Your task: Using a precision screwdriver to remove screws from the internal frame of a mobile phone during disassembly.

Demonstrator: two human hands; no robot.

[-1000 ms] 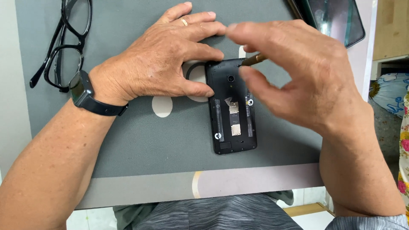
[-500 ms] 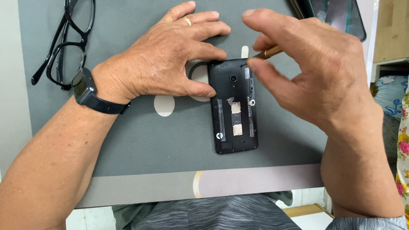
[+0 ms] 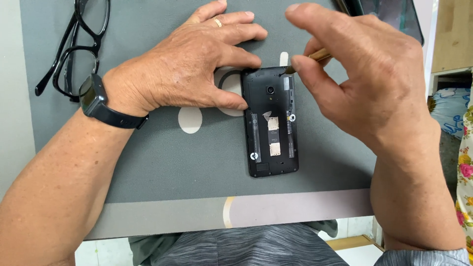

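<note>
A black phone (image 3: 271, 122) with its back cover off lies face down near the middle of a grey work mat (image 3: 162, 162), its camera lens and two small gold card slots exposed. The left hand (image 3: 189, 74), a gold ring on one finger, lies flat on the mat just left of the phone, fingers spread wide and holding nothing; the thumb and a fingertip press against the phone's left edge and far-left corner. A dark smartwatch (image 3: 98, 101) sits on that wrist. The right hand (image 3: 359, 83) hovers over the phone's far-right side, thumb and fingers pinched narrowly around a thin brown-handled tool (image 3: 315, 56); the tool's tip meets the phone's far-right corner, though the exact point of contact is too small to tell. A pair of black-framed glasses (image 3: 74, 47) rests folded at the far-left corner of the mat, well apart from the phone. A dark glossy panel (image 3: 394, 17) lies at the far right edge, partly behind the right hand.
</note>
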